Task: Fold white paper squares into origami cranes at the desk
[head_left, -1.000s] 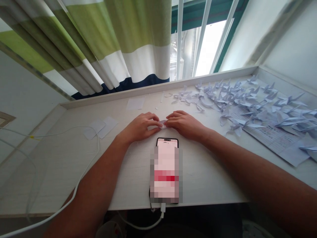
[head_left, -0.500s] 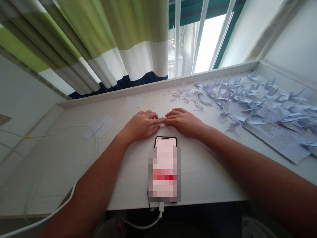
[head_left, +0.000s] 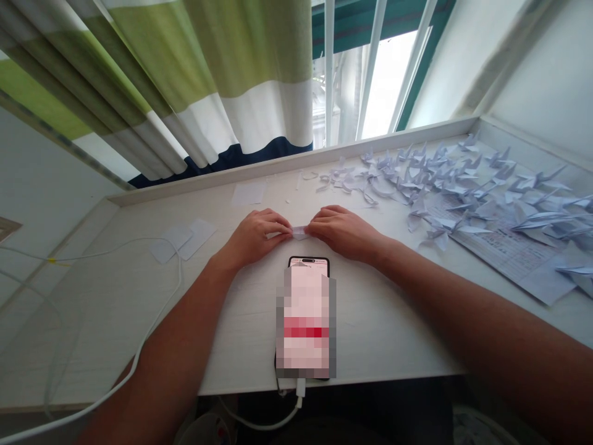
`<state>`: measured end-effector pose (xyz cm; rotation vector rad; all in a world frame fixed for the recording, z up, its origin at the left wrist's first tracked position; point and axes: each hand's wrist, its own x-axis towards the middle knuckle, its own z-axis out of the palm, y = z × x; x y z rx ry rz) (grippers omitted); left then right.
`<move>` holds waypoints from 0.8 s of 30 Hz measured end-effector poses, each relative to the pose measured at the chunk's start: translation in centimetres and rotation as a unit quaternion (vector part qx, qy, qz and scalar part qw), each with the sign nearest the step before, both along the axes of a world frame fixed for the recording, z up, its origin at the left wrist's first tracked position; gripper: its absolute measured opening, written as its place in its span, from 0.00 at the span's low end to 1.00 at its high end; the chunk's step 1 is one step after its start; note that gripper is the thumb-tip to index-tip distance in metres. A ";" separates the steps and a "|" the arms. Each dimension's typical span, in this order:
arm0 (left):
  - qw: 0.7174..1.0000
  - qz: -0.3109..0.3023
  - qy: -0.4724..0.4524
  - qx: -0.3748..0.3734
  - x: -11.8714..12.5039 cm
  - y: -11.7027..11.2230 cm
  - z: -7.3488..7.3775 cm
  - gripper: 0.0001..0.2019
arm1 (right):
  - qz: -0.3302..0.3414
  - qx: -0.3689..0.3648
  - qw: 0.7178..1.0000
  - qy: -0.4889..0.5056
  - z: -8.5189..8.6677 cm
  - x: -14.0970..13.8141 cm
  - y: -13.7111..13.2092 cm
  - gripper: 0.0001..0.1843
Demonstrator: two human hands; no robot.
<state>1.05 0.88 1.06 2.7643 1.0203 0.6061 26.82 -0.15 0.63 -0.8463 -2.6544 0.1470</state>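
The small folded paper [head_left: 300, 231] is in the middle of the surface [head_left: 370, 327], between the two hands. The left hand [head_left: 262, 235] has a narrow grip, with finger and thumb pinching one end. The right hand [head_left: 340, 230] holds the other end in a narrow grip too, but I can't see its thumb well. Holding both ends probably makes the paper steady. The phone [head_left: 306, 296] lies face up between the arms, maybe so it is easy to see. The folded paper shapes [head_left: 445, 179] sit off to the right, likely to leave room for working.

I count one small folded paper, one phone and three plain sheets [head_left: 249, 193]: two at the left and one at the back. The folded shapes overlap too much to count.
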 end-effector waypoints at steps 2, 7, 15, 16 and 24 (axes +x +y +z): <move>0.998 -0.026 -0.064 -0.011 -0.2 0.4 -0.5 0.09 | -0.024 -0.010 0.999 0.018 -0.1 -0.1 0.0 0.15; 0.991 -0.047 -0.120 -0.042 0.0 0.3 -0.5 0.06 | -0.025 -0.055 0.996 0.066 -0.4 -0.1 0.0 0.15; 0.997 0.016 -0.062 -0.044 0.5 -0.3 -0.2 0.06 | -0.039 -0.063 0.994 0.074 -0.5 -0.4 -0.1 0.18; 0.997 0.010 -0.063 -0.048 0.5 -0.3 -0.3 0.07 | -0.036 -0.065 0.995 0.074 -0.5 -0.5 -0.1 0.18; 0.995 0.048 -0.037 -0.079 1.4 -0.9 -0.3 0.08 | -0.099 -0.111 0.981 0.128 -1.0 -1.4 0.0 0.11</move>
